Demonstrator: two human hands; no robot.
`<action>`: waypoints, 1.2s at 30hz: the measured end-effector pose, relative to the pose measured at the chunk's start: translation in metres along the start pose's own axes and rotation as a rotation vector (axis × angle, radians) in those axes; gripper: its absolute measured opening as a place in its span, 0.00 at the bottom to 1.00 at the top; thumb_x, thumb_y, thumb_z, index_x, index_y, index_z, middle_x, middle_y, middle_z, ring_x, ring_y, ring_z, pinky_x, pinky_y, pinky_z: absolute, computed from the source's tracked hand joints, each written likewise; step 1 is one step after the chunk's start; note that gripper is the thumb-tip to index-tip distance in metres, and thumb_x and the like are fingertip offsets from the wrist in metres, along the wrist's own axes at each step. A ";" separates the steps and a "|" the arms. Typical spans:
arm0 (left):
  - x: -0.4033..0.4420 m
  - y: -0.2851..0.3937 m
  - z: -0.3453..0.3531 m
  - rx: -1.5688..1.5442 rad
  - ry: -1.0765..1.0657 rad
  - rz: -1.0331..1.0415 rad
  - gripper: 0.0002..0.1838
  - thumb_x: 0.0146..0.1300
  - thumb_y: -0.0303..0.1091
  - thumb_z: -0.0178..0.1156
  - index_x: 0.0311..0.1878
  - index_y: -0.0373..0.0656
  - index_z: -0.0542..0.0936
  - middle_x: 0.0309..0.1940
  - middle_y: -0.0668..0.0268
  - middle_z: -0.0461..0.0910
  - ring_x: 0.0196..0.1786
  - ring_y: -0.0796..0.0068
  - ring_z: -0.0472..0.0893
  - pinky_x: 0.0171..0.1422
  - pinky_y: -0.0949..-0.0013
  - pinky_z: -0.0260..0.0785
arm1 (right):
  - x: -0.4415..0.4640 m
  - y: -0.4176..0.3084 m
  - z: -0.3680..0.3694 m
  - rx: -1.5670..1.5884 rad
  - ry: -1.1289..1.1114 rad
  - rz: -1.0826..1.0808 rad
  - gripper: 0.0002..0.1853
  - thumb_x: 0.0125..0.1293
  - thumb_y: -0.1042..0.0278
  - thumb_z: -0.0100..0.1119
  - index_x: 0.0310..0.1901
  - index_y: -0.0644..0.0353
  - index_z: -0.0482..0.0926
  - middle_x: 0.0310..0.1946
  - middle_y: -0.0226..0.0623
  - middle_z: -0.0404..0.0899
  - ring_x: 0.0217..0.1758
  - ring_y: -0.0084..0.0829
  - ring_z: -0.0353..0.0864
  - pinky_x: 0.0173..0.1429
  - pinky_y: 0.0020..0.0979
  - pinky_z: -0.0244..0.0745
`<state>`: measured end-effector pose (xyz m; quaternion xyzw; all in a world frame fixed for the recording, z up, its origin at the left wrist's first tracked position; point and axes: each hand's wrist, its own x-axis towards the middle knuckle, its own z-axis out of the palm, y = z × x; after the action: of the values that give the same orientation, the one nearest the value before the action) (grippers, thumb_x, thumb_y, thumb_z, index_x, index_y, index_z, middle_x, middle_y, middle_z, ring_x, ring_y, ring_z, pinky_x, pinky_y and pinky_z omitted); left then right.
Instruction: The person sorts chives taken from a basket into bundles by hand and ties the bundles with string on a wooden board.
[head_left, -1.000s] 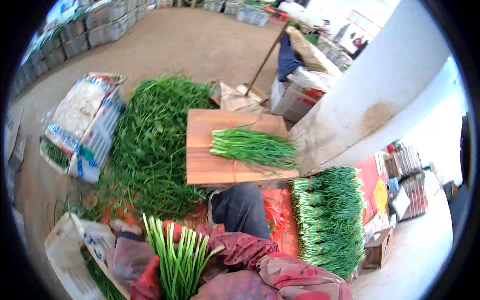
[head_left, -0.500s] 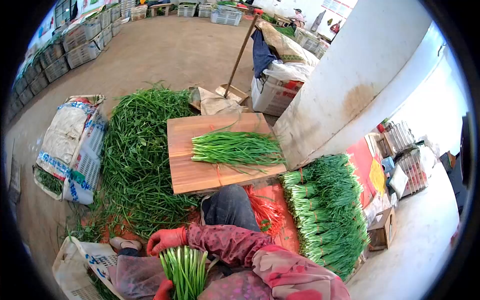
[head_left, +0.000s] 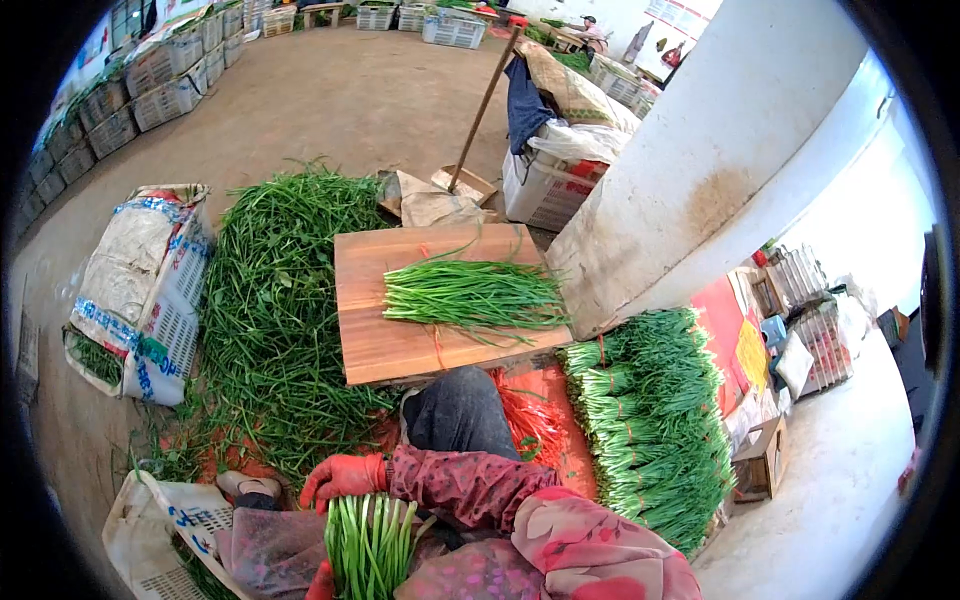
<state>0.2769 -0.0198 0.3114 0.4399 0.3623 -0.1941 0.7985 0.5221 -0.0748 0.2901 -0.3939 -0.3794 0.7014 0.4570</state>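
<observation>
A bunch of green stalks with pale ends [head_left: 370,550] stands in front of my lap at the bottom of the view. My left hand [head_left: 321,582], in a red glove and partly cut off by the frame edge, is closed round its left side. My red-gloved right hand [head_left: 345,480] is at the top of the bunch, its bent fingers apart and beside the pale ends. On the wooden board [head_left: 365,345] lies a loose bundle of green stalks [head_left: 470,293] over an orange-red tie strip [head_left: 438,348].
Loose greens [head_left: 285,300] are heaped left of the board. Tied bundles [head_left: 650,430] lie in a row at right, near red strips [head_left: 530,420]. A covered crate [head_left: 140,290], an open crate [head_left: 150,540] and a pillar [head_left: 700,180] stand around; a person [head_left: 592,35] sits far back.
The view has shifted and steadied since the first frame. My right hand has come from behind the stalks to their top ends, and the bunch is now more compact.
</observation>
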 end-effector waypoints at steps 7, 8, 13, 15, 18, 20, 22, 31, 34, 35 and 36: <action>0.001 -0.003 -0.005 -0.009 -0.006 -0.002 0.44 0.49 0.40 0.72 0.69 0.42 0.64 0.62 0.61 0.71 0.63 0.66 0.70 0.68 0.61 0.60 | 0.008 -0.009 0.006 -0.153 -0.009 0.031 0.17 0.64 0.76 0.52 0.56 0.61 0.76 0.43 0.38 0.83 0.44 0.25 0.82 0.51 0.27 0.77; 0.000 -0.003 -0.007 -0.008 -0.008 -0.002 0.44 0.48 0.40 0.72 0.69 0.42 0.64 0.62 0.61 0.71 0.63 0.66 0.70 0.68 0.61 0.60 | 0.004 -0.014 0.007 -0.152 -0.010 0.032 0.17 0.64 0.76 0.52 0.56 0.61 0.76 0.43 0.38 0.83 0.44 0.25 0.82 0.51 0.27 0.77; 0.001 -0.006 -0.010 -0.019 -0.014 -0.008 0.45 0.48 0.41 0.73 0.69 0.42 0.64 0.62 0.61 0.71 0.64 0.66 0.70 0.69 0.61 0.59 | -0.005 0.001 -0.004 0.203 -0.167 0.011 0.20 0.66 0.68 0.58 0.59 0.60 0.74 0.47 0.39 0.82 0.49 0.28 0.81 0.55 0.30 0.75; 0.001 -0.007 -0.012 -0.023 -0.017 -0.013 0.45 0.47 0.42 0.73 0.69 0.42 0.64 0.62 0.61 0.71 0.64 0.66 0.70 0.69 0.61 0.59 | -0.009 -0.001 -0.001 0.095 -0.135 0.017 0.21 0.66 0.66 0.60 0.60 0.60 0.73 0.48 0.39 0.82 0.50 0.28 0.80 0.57 0.30 0.74; 0.002 -0.007 -0.016 -0.028 -0.030 -0.029 0.46 0.47 0.42 0.74 0.69 0.42 0.63 0.62 0.61 0.71 0.64 0.65 0.70 0.70 0.61 0.59 | -0.007 0.006 0.001 -0.018 -0.097 0.046 0.22 0.65 0.67 0.61 0.60 0.60 0.73 0.48 0.38 0.82 0.53 0.27 0.78 0.59 0.30 0.72; 0.004 -0.008 -0.020 -0.032 -0.051 -0.028 0.46 0.46 0.43 0.74 0.69 0.42 0.63 0.62 0.61 0.71 0.64 0.65 0.69 0.70 0.60 0.59 | -0.003 0.010 -0.001 -0.002 -0.124 0.032 0.21 0.65 0.67 0.60 0.59 0.59 0.74 0.49 0.37 0.82 0.53 0.26 0.78 0.59 0.30 0.72; 0.013 -0.010 -0.027 -0.038 -0.104 -0.008 0.47 0.46 0.43 0.74 0.69 0.41 0.63 0.62 0.61 0.70 0.64 0.65 0.69 0.70 0.60 0.58 | 0.001 0.003 -0.009 -0.149 -0.128 0.070 0.20 0.66 0.66 0.58 0.59 0.59 0.74 0.49 0.36 0.82 0.52 0.26 0.79 0.59 0.30 0.72; -0.012 0.011 0.002 -0.285 -0.122 0.089 0.37 0.51 0.36 0.68 0.65 0.38 0.67 0.56 0.61 0.76 0.55 0.68 0.78 0.61 0.63 0.70 | -0.085 -0.009 -0.043 0.326 0.468 -0.004 0.30 0.72 0.46 0.45 0.67 0.59 0.63 0.61 0.42 0.71 0.62 0.33 0.73 0.64 0.36 0.67; -0.016 0.021 0.003 -0.278 -0.033 0.163 0.34 0.53 0.36 0.67 0.63 0.37 0.69 0.54 0.62 0.78 0.52 0.70 0.78 0.59 0.64 0.70 | -0.130 -0.004 -0.034 0.418 0.474 0.038 0.35 0.69 0.41 0.46 0.69 0.58 0.59 0.64 0.43 0.68 0.64 0.36 0.70 0.64 0.38 0.67; -0.019 0.024 0.005 -0.275 -0.019 0.159 0.33 0.53 0.36 0.67 0.62 0.37 0.69 0.53 0.62 0.78 0.52 0.71 0.78 0.59 0.65 0.70 | -0.141 0.002 -0.023 0.467 0.468 0.043 0.38 0.68 0.38 0.47 0.70 0.58 0.58 0.65 0.43 0.67 0.66 0.37 0.69 0.65 0.39 0.67; -0.020 0.023 0.005 -0.272 -0.008 0.158 0.32 0.54 0.36 0.67 0.62 0.37 0.70 0.52 0.63 0.78 0.51 0.72 0.78 0.58 0.65 0.70 | -0.145 0.009 -0.009 0.479 0.438 0.048 0.42 0.65 0.34 0.47 0.70 0.59 0.56 0.66 0.43 0.65 0.67 0.40 0.67 0.68 0.42 0.64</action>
<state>0.2803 -0.0119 0.3416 0.3541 0.3463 -0.0816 0.8649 0.5662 -0.2125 0.3080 -0.4255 -0.0870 0.6799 0.5908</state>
